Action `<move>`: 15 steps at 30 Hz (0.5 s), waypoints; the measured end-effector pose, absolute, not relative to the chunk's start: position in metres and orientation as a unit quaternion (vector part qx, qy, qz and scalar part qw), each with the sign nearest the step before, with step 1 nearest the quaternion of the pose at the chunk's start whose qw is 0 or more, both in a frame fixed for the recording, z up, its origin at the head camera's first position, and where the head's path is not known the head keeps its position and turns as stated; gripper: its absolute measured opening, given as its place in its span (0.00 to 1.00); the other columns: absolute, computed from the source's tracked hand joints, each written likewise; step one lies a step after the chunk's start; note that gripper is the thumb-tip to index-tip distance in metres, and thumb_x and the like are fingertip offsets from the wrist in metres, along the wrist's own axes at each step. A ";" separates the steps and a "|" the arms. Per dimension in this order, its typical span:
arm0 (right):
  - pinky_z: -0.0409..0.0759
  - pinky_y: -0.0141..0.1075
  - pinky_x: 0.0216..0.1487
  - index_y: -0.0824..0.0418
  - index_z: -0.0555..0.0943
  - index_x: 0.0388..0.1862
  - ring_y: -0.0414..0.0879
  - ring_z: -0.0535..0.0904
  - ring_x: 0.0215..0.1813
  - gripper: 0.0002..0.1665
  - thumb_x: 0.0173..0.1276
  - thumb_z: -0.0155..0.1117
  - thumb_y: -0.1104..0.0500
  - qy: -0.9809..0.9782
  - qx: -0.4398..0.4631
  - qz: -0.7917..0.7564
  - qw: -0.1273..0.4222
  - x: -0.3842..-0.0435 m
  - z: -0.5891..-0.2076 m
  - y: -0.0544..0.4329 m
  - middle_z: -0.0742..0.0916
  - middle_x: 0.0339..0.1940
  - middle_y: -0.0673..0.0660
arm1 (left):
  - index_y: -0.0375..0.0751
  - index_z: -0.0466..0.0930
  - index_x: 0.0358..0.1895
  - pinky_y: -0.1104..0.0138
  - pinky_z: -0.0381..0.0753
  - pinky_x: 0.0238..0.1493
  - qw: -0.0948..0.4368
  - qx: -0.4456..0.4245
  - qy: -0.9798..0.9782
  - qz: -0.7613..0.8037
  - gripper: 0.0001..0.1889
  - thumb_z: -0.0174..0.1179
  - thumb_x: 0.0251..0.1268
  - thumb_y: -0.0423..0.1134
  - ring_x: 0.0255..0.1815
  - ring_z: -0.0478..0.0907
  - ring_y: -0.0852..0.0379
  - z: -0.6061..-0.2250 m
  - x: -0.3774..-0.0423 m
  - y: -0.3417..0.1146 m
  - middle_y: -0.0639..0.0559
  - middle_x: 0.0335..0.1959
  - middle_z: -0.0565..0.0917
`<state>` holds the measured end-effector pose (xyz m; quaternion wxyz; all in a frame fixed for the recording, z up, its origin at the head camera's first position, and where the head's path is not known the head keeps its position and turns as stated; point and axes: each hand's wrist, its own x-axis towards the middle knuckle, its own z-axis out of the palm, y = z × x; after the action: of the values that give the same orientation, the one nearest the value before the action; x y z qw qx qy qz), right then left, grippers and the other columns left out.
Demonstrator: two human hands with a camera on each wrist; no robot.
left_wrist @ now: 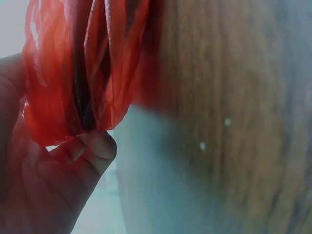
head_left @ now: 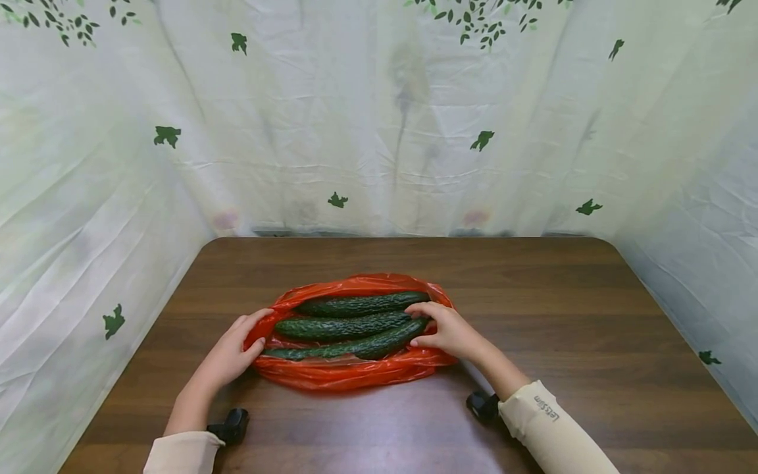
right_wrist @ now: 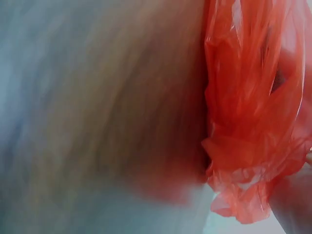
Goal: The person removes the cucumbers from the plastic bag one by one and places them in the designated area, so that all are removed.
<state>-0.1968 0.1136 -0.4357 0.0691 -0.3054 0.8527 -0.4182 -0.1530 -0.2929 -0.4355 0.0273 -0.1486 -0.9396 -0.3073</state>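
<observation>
Three dark green, bumpy cucumbers lie side by side inside an opened red plastic bag on the table. They are the back cucumber, the middle cucumber and the front cucumber. At the bag's left end my left hand grips the plastic between thumb and fingers; the left wrist view shows the same hold on the red bag. My right hand reaches inside the bag's right rim, thumb and fingers around the front cucumber's right end. In the right wrist view, the red bag hides most of that hand.
The brown wooden table extends around the bag on every side. A pale curtain with green leaf and bird shapes hangs behind and along both sides. Black wrist devices sit by the left sleeve and right sleeve.
</observation>
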 end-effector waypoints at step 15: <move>0.75 0.33 0.36 0.55 0.81 0.43 0.40 0.72 0.34 0.17 0.52 0.69 0.57 0.841 -0.321 -0.430 0.069 -0.194 -0.436 0.109 0.79 0.40 0.48 | 0.42 0.60 0.63 0.42 0.66 0.50 0.024 -0.141 -0.936 -0.322 0.26 0.50 0.61 0.26 0.50 0.69 0.40 -0.438 -0.153 -0.289 0.38 0.50 0.69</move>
<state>-0.1940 0.1091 -0.4355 0.0694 -0.3212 0.8410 -0.4298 -0.1527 -0.2895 -0.4382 0.0237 -0.1408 -0.9358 -0.3222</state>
